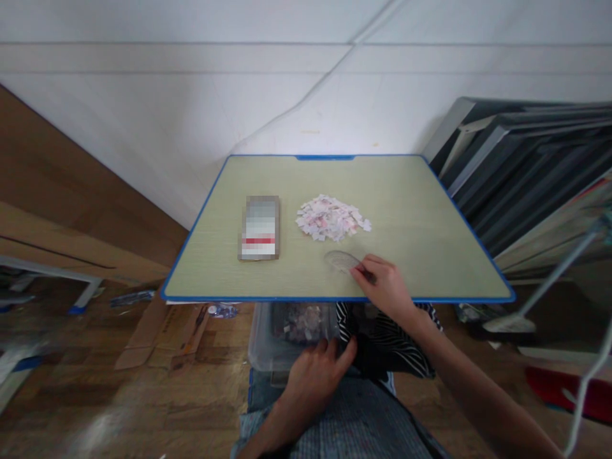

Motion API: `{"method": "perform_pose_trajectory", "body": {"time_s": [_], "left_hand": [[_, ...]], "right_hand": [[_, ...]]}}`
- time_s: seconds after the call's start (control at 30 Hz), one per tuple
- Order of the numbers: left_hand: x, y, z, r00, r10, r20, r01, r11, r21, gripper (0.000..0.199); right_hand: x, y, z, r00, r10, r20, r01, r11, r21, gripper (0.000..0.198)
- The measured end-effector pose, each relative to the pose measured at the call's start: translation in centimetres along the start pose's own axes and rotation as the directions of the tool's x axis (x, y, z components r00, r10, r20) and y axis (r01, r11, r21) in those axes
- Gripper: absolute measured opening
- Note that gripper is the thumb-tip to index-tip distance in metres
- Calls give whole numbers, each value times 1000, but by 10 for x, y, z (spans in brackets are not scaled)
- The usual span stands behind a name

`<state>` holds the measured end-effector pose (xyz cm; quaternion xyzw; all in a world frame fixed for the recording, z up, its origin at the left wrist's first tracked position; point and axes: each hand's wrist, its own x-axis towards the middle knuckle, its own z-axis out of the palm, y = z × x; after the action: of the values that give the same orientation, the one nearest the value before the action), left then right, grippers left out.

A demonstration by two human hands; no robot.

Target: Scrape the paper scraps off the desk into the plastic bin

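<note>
My right hand (384,284) is closed in a pinch, holding a greyish, see-through oval piece (343,260) just over the front part of a pale green board table (415,210) with a blue rim. Blur hides what kind of thing the oval piece is. Beyond it lies a loose heap of small torn paper scraps (329,218), white with pink patches. Left of the heap is a flat rectangular item (261,227), its face pixelated. Below the table edge, my left hand (318,370) rests near my lap with its thumb apart from the fingers, and nothing shows in it.
Under the table stands a clear plastic bin (265,347) with bits inside, beside black-and-white striped cloth (406,347). Grey panels (521,146) lean at right. Brown cardboard (95,172) stands at left. A white wall (167,115) backs the table.
</note>
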<state>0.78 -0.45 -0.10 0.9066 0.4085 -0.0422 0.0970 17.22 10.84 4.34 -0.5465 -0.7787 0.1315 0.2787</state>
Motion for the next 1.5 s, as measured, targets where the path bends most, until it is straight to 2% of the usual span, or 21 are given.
{"method": "perform_pose_trajectory", "body": {"time_s": [0.13,0.23,0.33,0.43,0.53,0.6,0.67,0.73,0.8,0.87,0.93,1.03,1.17,1.33,1.5], "left_hand": [[0,0,-1,1000,-4,-23,3,1000,-14,46],[0,0,0,1000,-1,-29,1,1000,-16,45],[-1,1,1,999,3,-39,-3,1000,-5,44],[-1,0,4,998,15,-54,-16,1000,-1,44],[-1,0,5,998,15,-59,-15,1000,-2,44],[-1,0,3,999,13,-51,-13,1000,-5,45],[-1,1,1,999,16,-39,-16,1000,-8,45],[-1,1,-1,999,14,-31,-14,1000,-10,46],[-1,1,-2,1000,7,-27,-7,1000,-10,46],[-2,1,-2,1000,6,-28,-7,1000,-10,47],[-2,1,-2,999,11,-31,-11,1000,-12,49],[-3,1,-1,999,13,-30,-14,1000,-18,49],[-3,1,0,1000,13,-16,-13,1000,-17,49],[-3,2,2,1000,12,4,-12,1000,-17,49],[-4,2,2,1000,11,-12,-12,1000,-15,49]], "right_hand": [[5,-20,12,990,-77,122,75,997,22,24],[7,-30,16,960,-177,216,173,984,39,21],[8,-35,15,911,-290,294,292,956,37,21],[8,-39,8,840,-405,361,426,904,21,22],[10,-38,-4,795,-484,367,504,862,45,23],[14,-30,-12,814,-481,325,491,869,58,24],[21,-15,-19,869,-424,256,418,905,81,22],[29,6,-22,938,-330,107,315,939,137,18],[37,26,-21,980,-193,-50,198,974,114,17],[41,40,-17,974,-90,-208,112,989,94,17],[43,47,-13,959,-72,-275,94,993,70,16],[43,47,-9,954,-130,-269,150,987,57,15],[40,40,-9,961,-225,-158,240,967,81,17],[36,35,-12,960,-194,-202,215,973,87,19],[31,35,-15,958,-217,-189,236,968,85,22]]}}
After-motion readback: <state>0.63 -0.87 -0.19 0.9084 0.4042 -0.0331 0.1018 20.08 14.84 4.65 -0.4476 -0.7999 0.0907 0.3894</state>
